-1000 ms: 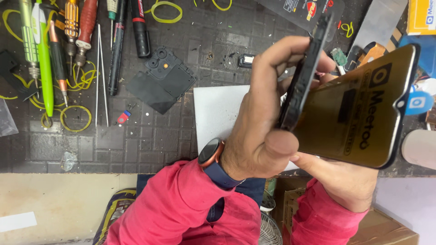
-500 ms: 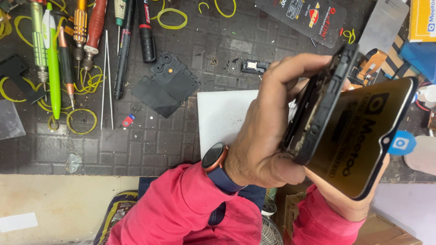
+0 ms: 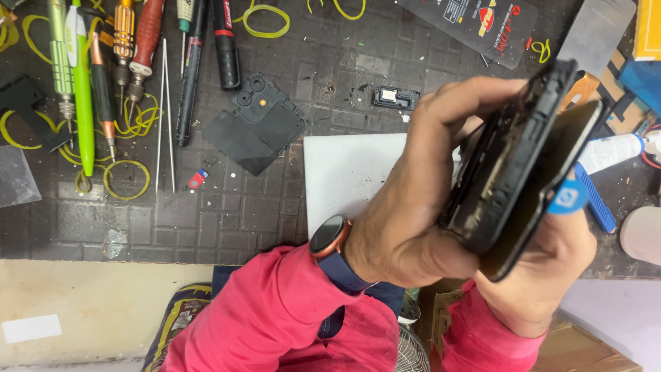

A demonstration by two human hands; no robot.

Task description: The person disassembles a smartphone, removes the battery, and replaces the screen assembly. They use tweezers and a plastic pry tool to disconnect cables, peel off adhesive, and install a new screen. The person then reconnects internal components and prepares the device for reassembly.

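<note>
Two hands: both grip one opened phone, raised above the right part of the table (image 3: 206,227)
Phone body (image 3: 513,158): black frame seen edge-on, tilted, its dusty inner side turned toward the left hand
Screen panel (image 3: 558,179): dark, glossy, standing just apart from the phone body along the far edge, touching it lower down
Left hand (image 3: 420,200): fingers curled around the phone body, thumb pressed along its lower edge; a watch (image 3: 329,238) with a dark blue strap sits on the wrist
Right hand (image 3: 544,269): cupped beneath the screen panel, fingers wrapped behind it and mostly hidden
Blue pick (image 3: 568,198): round, wedged at the seam beside the screen panel, just above the right hand
White sheet (image 3: 344,172): lies flat on the table under the left hand
Back cover (image 3: 256,124): black, with camera holes, lying left of the white sheet
Tools: tweezers (image 3: 164,114), screwdrivers (image 3: 124,62) and a green pen (image 3: 81,89) lined up at far left, among yellow rubber bands (image 3: 127,180)
Small black part (image 3: 396,98): rests beyond the white sheet
Sleeves (image 3: 275,317): pinkish red
</note>
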